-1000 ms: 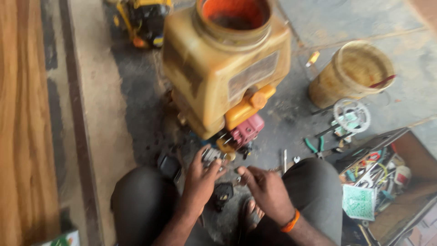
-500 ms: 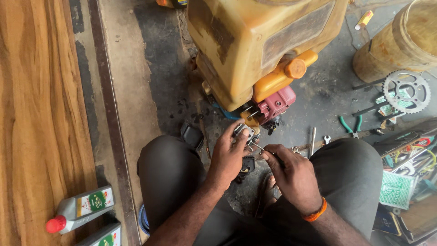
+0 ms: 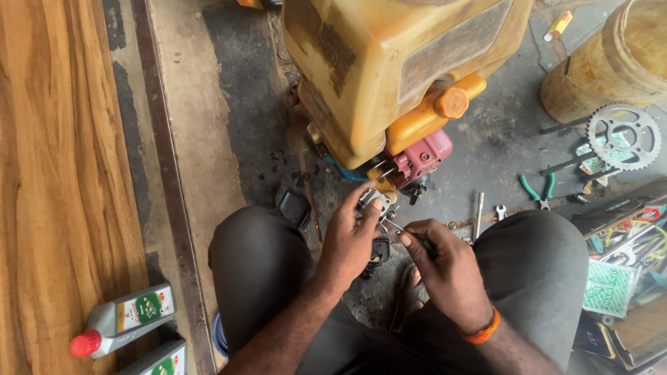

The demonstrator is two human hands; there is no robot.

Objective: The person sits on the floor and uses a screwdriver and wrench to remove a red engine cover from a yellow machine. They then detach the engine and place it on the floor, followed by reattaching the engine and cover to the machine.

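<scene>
Tank: big worn yellow plastic sprayer tank (image 3: pixel 389 62) with an orange cap stands on the stained concrete floor (image 3: pixel 229 118).
Engine: small red motor (image 3: pixel 422 157) sits under the tank.
Left hand (image 3: pixel 351 239): grip closed on a small grey metal part (image 3: pixel 375 201), just below the motor.
Right hand (image 3: pixel 448 267): grip closed on a thin metal tool (image 3: pixel 393 228), its tip touching the part.
Sprocket: toothed steel ring (image 3: pixel 623 136) lies well apart.

I am in a repair workshop. The floor (image 3: pixel 229 125) is dirty and oily. Pliers (image 3: pixel 538 189), a chain wheel (image 3: pixel 623 136) and oil bottles (image 3: pixel 121 321) lie around me.
</scene>
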